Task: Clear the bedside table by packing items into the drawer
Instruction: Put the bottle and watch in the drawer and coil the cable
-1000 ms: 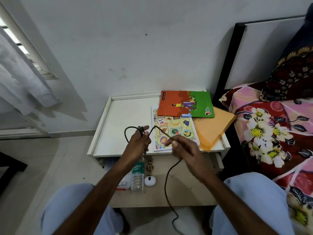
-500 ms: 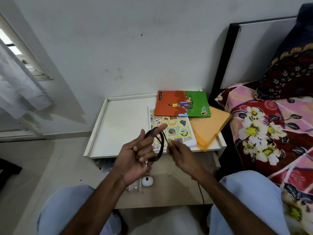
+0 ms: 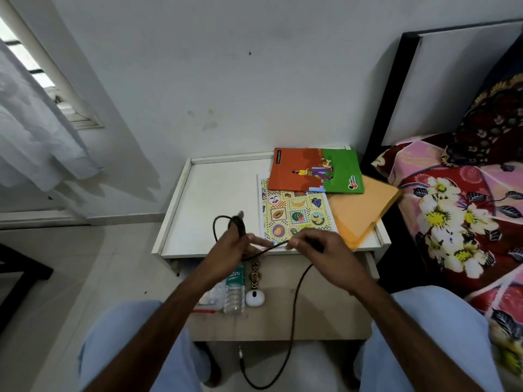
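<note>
A black cable (image 3: 294, 301) runs between both hands above the front edge of the white bedside table (image 3: 215, 190). My left hand (image 3: 230, 250) holds coiled loops of it. My right hand (image 3: 319, 247) pinches the strand farther along, and the rest hangs down to a plug near the floor. The open drawer (image 3: 311, 315) below holds a small water bottle (image 3: 235, 290), a wristwatch (image 3: 255, 274), a white earbud case (image 3: 254, 298) and a blister pack (image 3: 210, 299). On the tabletop lie an orange-green notebook (image 3: 314, 171), a fruit-pattern book (image 3: 294, 213) and an orange folder (image 3: 359, 210).
A bed with a floral cover (image 3: 458, 210) stands close on the right, its dark headboard (image 3: 396, 89) against the wall. A white curtain (image 3: 31, 131) hangs at the left. My knees in light blue trousers flank the drawer.
The hands have drawn apart, stretching a strand of cable between them. A new loop stands above my left hand, and the loose end now hangs lower toward the floor.
</note>
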Available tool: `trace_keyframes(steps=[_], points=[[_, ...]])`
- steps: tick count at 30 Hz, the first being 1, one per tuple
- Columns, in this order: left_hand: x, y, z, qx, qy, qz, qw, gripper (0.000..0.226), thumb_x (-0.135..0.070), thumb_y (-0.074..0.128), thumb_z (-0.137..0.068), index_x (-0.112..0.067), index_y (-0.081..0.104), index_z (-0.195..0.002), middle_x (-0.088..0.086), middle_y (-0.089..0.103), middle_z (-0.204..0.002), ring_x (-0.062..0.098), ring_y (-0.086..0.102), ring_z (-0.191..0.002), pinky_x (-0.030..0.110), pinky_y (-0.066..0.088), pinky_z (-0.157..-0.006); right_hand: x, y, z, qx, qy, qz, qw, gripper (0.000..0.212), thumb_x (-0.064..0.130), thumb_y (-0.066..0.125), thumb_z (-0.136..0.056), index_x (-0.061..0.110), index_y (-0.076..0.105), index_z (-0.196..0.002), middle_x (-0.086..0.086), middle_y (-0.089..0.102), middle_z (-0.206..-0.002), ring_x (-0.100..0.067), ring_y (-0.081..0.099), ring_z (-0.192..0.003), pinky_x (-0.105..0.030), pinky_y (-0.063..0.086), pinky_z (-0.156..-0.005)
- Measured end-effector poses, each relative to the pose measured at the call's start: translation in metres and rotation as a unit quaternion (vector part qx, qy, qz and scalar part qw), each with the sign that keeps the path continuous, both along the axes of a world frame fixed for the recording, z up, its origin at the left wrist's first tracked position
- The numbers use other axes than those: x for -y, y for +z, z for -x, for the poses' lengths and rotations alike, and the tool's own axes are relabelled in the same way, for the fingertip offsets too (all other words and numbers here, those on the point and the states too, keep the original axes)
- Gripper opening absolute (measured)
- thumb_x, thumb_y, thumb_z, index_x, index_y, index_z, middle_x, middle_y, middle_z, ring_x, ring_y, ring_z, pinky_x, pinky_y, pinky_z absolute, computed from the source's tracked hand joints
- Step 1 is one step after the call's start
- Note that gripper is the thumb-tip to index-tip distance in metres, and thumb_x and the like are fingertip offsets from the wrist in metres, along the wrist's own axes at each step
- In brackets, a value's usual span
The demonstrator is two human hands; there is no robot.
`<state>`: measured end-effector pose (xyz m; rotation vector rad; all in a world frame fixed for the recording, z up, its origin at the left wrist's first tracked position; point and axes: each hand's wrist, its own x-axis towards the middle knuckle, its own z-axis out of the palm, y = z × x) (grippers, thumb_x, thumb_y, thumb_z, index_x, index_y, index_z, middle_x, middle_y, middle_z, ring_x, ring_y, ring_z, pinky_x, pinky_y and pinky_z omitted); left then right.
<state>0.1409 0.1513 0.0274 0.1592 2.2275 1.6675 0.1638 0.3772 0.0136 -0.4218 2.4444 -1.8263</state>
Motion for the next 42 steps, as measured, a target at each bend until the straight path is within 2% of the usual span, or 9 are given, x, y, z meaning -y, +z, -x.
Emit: trace_keyframes(steps=[5, 9, 14, 19, 23, 29, 34, 37, 42], points=[[-0.02, -0.004, -0.035, 0.152, -0.135, -0.162, 0.966, 0.04, -0.022, 0.038, -0.102, -0.003, 0.048, -0.136, 0.009, 0.058, -0.059, 0.014, 0.042, -0.041, 0.025, 0.041, -0.048, -0.006, -0.01, 0.016, -0.073, -0.115, 0.071, 0.988, 0.008, 0.019, 0.071, -0.087, 0.023, 0.07, -0.08, 0.004, 0.063, -0.079, -0.025, 0.06, -0.077, -0.03, 0.048, -0.069], [-0.032, -0.006, -0.051, 0.277, -0.105, -0.455, 0.84, 0.043, -0.014, 0.041, -0.096, 0.007, 0.05, -0.133, -0.004, 0.039, -0.053, 0.005, 0.024, -0.04, 0.02, 0.035, -0.047, 0.001, -0.021, 0.023, -0.063, -0.161, 0.064, 0.983, 0.021, 0.016, 0.062, -0.095, 0.025, 0.062, -0.076, 0.005, 0.059, -0.079, -0.007, 0.057, -0.074, -0.015, 0.042, -0.07], [-0.031, -0.006, -0.047, 0.326, 0.007, -0.617, 0.716, 0.047, -0.018, 0.026, -0.1, 0.001, 0.049, -0.137, -0.006, 0.036, -0.052, 0.009, 0.019, -0.044, 0.017, 0.028, -0.051, 0.025, -0.041, 0.018, 0.047, -0.143, -0.043, 0.988, 0.03, 0.022, 0.046, -0.103, 0.017, 0.063, -0.079, 0.003, 0.065, -0.086, -0.015, 0.059, -0.085, -0.029, 0.043, -0.078], [-0.017, -0.007, -0.029, 0.244, 0.148, -0.611, 0.739, 0.043, -0.017, 0.038, -0.1, 0.007, 0.049, -0.134, -0.008, 0.044, -0.057, 0.006, 0.04, -0.046, 0.014, 0.041, -0.06, 0.05, -0.047, 0.0, 0.248, -0.005, -0.068, 0.966, 0.037, 0.026, 0.038, -0.104, 0.018, 0.061, -0.077, 0.003, 0.046, -0.065, -0.012, 0.04, -0.053, -0.02, 0.035, -0.045], [-0.014, -0.013, -0.01, 0.12, 0.2, -0.45, 0.862, 0.028, -0.013, 0.04, -0.102, -0.006, 0.045, -0.128, -0.001, 0.069, -0.073, 0.01, 0.06, -0.055, 0.024, 0.054, -0.055, 0.061, -0.043, -0.02, 0.368, 0.183, -0.065, 0.909, 0.034, 0.02, 0.036, -0.101, 0.012, 0.064, -0.085, 0.001, 0.039, -0.06, -0.01, 0.029, -0.044, -0.019, 0.027, -0.043], [0.011, -0.038, -0.015, -0.019, 0.099, -0.049, 0.994, 0.047, -0.012, 0.034, -0.105, -0.026, 0.016, -0.146, 0.007, 0.073, -0.098, 0.009, 0.072, -0.078, 0.021, 0.055, -0.074, 0.029, -0.016, -0.008, 0.132, 0.182, -0.142, 0.964, 0.026, 0.032, 0.054, -0.099, 0.022, 0.073, -0.084, 0.015, 0.065, -0.069, 0.0, 0.057, -0.063, -0.013, 0.042, -0.062], [0.003, -0.055, -0.047, 0.136, -0.047, -0.053, 0.988, 0.034, -0.017, 0.029, -0.106, 0.002, 0.043, -0.131, 0.006, 0.063, -0.06, 0.017, 0.057, -0.046, 0.032, 0.049, -0.052, -0.002, -0.018, 0.006, -0.01, 0.075, -0.153, 0.985, 0.016, 0.046, 0.067, -0.086, 0.031, 0.072, -0.088, 0.015, 0.07, -0.084, -0.008, 0.064, -0.078, -0.037, 0.054, -0.071], [-0.01, -0.056, -0.069, 0.213, -0.083, -0.236, 0.945, 0.062, -0.044, 0.016, -0.105, -0.002, 0.061, -0.114, -0.002, 0.036, -0.047, 0.012, 0.027, -0.038, 0.025, 0.043, -0.044, 0.003, -0.028, 0.012, -0.1, 0.043, -0.16, 0.981, 0.013, 0.046, 0.065, -0.087, 0.035, 0.071, -0.089, 0.016, 0.063, -0.083, -0.006, 0.059, -0.077, -0.033, 0.049, -0.066], [-0.019, -0.052, -0.076, 0.201, 0.047, -0.514, 0.832, 0.035, -0.039, 0.044, -0.097, -0.01, 0.06, -0.085, -0.008, 0.017, -0.051, 0.007, 0.018, -0.039, 0.02, 0.033, -0.038, 0.054, -0.053, -0.004, 0.115, 0.031, -0.026, 0.992, 0.025, 0.029, 0.047, -0.102, 0.022, 0.069, -0.093, 0.012, 0.059, -0.076, -0.004, 0.05, -0.071, -0.018, 0.038, -0.064]])
